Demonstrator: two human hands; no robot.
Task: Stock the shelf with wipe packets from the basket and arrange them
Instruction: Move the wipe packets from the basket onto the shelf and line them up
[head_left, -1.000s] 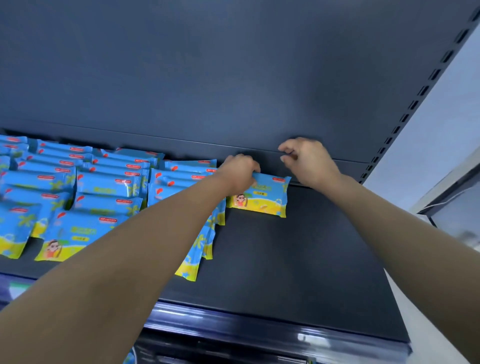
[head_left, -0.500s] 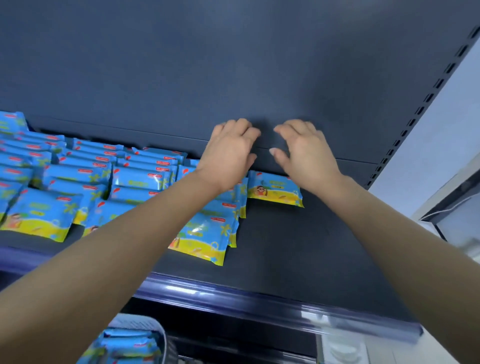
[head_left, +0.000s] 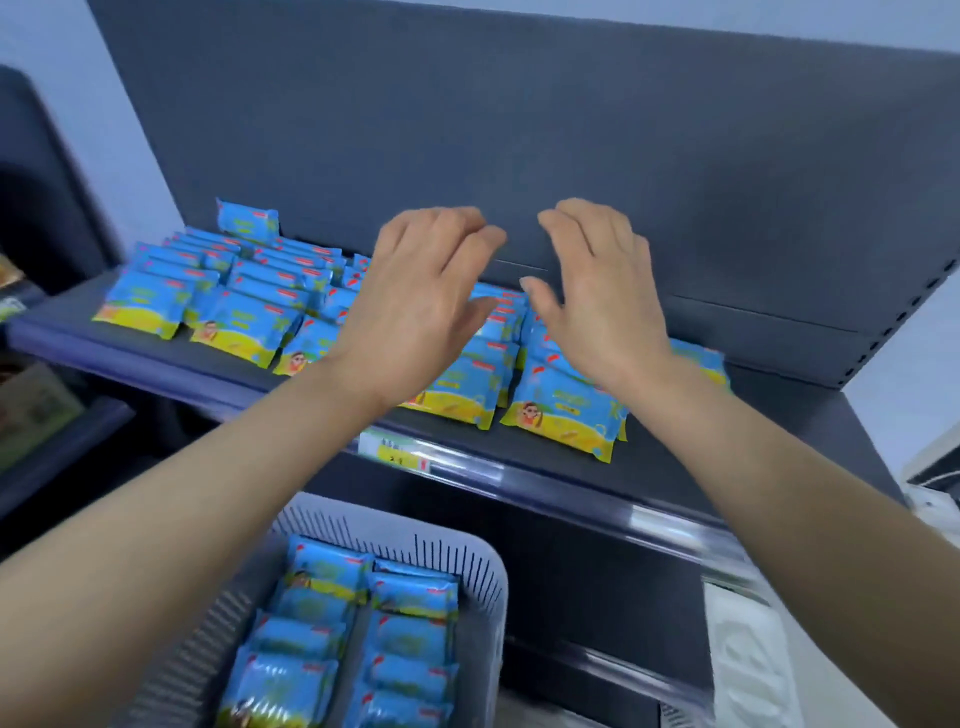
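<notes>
Packets of wipes (head_left: 244, 291), blue with a yellow band along the bottom, lie in overlapping rows on the dark shelf (head_left: 826, 410), running from its left end to past the middle. Each row leans back toward the shelf's rear edge, and the frontmost packets stop short of the front edge. One packet (head_left: 248, 222) stands upright at the back left corner against the back panel (head_left: 519, 130). The front packet of the rightmost full row (head_left: 563, 421) lies flat near the front edge, with a cartoon figure printed in its lower left corner. Another packet (head_left: 701, 358) shows at the right end of the stock, partly hidden behind the right wrist. The right end of the shelf beyond it is bare. The left hand (head_left: 415, 306) is raised above the middle rows, its back to the camera, fingers loosely spread and slightly bent, with nothing in its grasp. The right hand (head_left: 597, 306) is just beside it in the same pose, thumb out toward the left hand, fingers relaxed and holding nothing. Whether either hand touches the packets under it cannot be told, and both are a little blurred. A price label (head_left: 397, 452), green and yellow, sits in the strip along the shelf's front edge below the left wrist. Lower down, in front of the shelf, a grey basket (head_left: 488, 571) with slotted walls holds more of the same packets (head_left: 322, 639) in two columns, stacked overlapping.
</notes>
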